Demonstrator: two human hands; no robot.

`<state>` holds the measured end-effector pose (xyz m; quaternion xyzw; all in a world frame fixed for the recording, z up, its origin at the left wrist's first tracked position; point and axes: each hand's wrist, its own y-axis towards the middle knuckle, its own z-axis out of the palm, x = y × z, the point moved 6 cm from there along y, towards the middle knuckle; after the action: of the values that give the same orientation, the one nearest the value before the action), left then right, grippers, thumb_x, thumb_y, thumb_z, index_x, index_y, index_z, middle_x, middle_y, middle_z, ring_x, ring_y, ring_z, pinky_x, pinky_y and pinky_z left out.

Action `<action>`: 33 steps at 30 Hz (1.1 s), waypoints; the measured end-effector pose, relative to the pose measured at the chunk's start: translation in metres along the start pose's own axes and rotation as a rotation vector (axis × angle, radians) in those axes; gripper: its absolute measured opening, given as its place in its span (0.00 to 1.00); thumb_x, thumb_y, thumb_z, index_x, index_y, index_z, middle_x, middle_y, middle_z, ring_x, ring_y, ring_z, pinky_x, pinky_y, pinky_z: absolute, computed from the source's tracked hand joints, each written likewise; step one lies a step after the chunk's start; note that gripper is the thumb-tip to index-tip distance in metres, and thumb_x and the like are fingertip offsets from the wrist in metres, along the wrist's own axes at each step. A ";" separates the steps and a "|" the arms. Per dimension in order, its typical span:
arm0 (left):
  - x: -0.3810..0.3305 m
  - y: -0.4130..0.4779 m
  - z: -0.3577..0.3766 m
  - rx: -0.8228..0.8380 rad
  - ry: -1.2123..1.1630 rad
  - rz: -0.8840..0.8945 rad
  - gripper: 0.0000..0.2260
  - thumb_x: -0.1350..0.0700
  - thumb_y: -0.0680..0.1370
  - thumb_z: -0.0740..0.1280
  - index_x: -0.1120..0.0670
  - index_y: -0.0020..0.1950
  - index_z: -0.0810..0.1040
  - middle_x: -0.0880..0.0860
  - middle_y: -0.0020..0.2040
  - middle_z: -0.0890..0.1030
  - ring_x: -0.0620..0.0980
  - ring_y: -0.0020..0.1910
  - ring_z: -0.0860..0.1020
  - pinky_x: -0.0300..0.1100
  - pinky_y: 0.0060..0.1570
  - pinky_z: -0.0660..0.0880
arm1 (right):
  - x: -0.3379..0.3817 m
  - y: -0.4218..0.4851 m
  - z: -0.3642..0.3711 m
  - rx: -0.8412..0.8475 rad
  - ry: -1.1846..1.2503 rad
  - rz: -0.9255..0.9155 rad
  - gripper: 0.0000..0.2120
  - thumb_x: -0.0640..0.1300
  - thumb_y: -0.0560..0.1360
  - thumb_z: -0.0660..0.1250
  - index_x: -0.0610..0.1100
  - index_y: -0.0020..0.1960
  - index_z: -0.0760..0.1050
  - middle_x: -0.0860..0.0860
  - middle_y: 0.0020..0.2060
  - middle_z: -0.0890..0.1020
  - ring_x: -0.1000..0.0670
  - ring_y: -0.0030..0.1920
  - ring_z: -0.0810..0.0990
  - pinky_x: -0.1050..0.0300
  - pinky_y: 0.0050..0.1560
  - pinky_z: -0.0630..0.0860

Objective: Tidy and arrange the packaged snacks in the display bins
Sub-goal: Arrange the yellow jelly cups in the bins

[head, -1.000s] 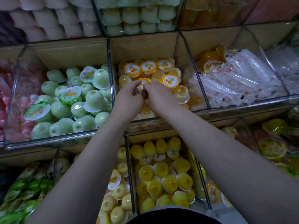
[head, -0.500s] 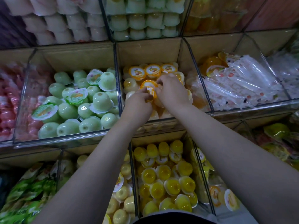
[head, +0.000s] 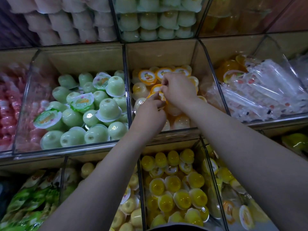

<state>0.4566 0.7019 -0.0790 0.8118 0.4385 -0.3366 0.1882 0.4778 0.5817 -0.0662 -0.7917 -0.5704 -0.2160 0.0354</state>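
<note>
Both my hands are inside the middle clear bin point(head: 208, 67), which holds several orange-lidded jelly cups point(head: 147, 77). My right hand point(head: 179, 89) reaches deeper, its fingers curled and pinching the rim of an orange-lidded cup point(head: 155, 88) standing on edge. My left hand point(head: 149, 114) sits just in front, fingers curled on another orange cup point(head: 160, 97) beside it. Cups under my hands are mostly hidden.
A bin of green jelly cups point(head: 83, 110) is left of the orange one, pink cups point(head: 8, 105) further left. Clear wrapped packets point(head: 260, 94) fill the bin on the right. Yellow jelly cups point(head: 175, 194) fill the lower bins. Stacked cups point(head: 150, 22) line the upper shelf.
My hands shifted from the bin's front to further back. The right hand moved deeper than the left, and an orange-lidded cup now stands on edge between them.
</note>
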 end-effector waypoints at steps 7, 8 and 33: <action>0.001 -0.001 -0.001 -0.010 -0.013 0.007 0.19 0.66 0.75 0.59 0.57 0.64 0.79 0.51 0.77 0.64 0.47 0.75 0.60 0.34 0.65 0.60 | 0.008 0.001 -0.016 -0.126 -0.068 -0.167 0.06 0.44 0.78 0.65 0.42 0.51 0.75 0.46 0.53 0.74 0.45 0.53 0.74 0.57 0.40 0.60; 0.000 -0.001 0.000 -0.012 -0.013 0.008 0.19 0.66 0.76 0.59 0.57 0.63 0.80 0.51 0.77 0.64 0.47 0.75 0.61 0.34 0.64 0.61 | 0.008 0.001 -0.014 -0.098 -0.106 -0.204 0.06 0.44 0.78 0.65 0.42 0.52 0.75 0.45 0.54 0.74 0.46 0.54 0.73 0.57 0.40 0.59; -0.003 -0.003 0.001 0.031 0.052 0.004 0.19 0.64 0.77 0.60 0.56 0.68 0.76 0.50 0.78 0.60 0.49 0.75 0.61 0.35 0.66 0.60 | -0.011 0.023 -0.004 -0.039 -0.150 0.295 0.10 0.36 0.79 0.59 0.44 0.58 0.75 0.45 0.56 0.80 0.41 0.59 0.76 0.51 0.48 0.62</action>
<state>0.4523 0.7012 -0.0780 0.8238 0.4364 -0.3220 0.1648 0.4943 0.5625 -0.0623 -0.8811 -0.4449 -0.1600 0.0087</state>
